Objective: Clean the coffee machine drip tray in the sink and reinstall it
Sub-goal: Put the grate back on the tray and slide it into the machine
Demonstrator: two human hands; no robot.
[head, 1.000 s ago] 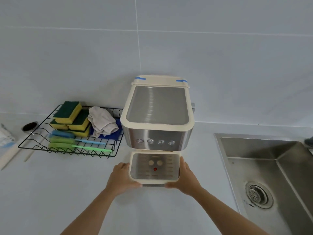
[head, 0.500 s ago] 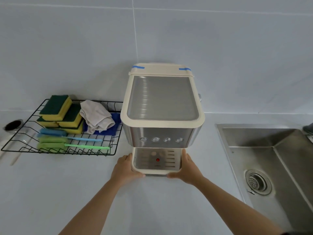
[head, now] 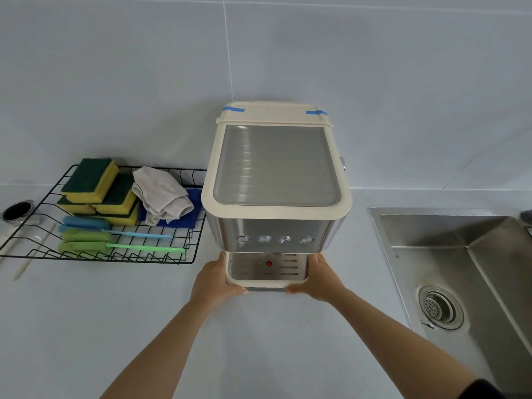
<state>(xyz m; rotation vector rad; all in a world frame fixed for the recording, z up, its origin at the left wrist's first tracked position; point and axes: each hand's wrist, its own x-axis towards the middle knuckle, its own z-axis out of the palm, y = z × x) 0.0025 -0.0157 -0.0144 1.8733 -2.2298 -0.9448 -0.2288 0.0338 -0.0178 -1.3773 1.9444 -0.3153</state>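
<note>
A cream and steel coffee machine (head: pixel 276 174) stands on the white counter against the tiled wall. Its drip tray (head: pixel 266 269), cream-rimmed with a slotted steel grate and a red float, sits at the machine's base, mostly under the button panel. My left hand (head: pixel 214 279) grips the tray's left side, the thumb hooked round its front corner. My right hand (head: pixel 319 276) grips the right side in the same way. The steel sink (head: pixel 460 254) lies to the right, its drain (head: pixel 440 308) open.
A black wire rack (head: pixel 95 249) left of the machine holds several yellow-green sponges (head: pixel 98 188), a grey cloth (head: pixel 161 194), a blue cloth and two long-handled brushes (head: pixel 115 240). A dark round filter basket (head: pixel 17 210) and a stick lie at the far left.
Both hands have pushed the drip tray back toward the machine; it now sits further under the button panel. My head has moved closer.
</note>
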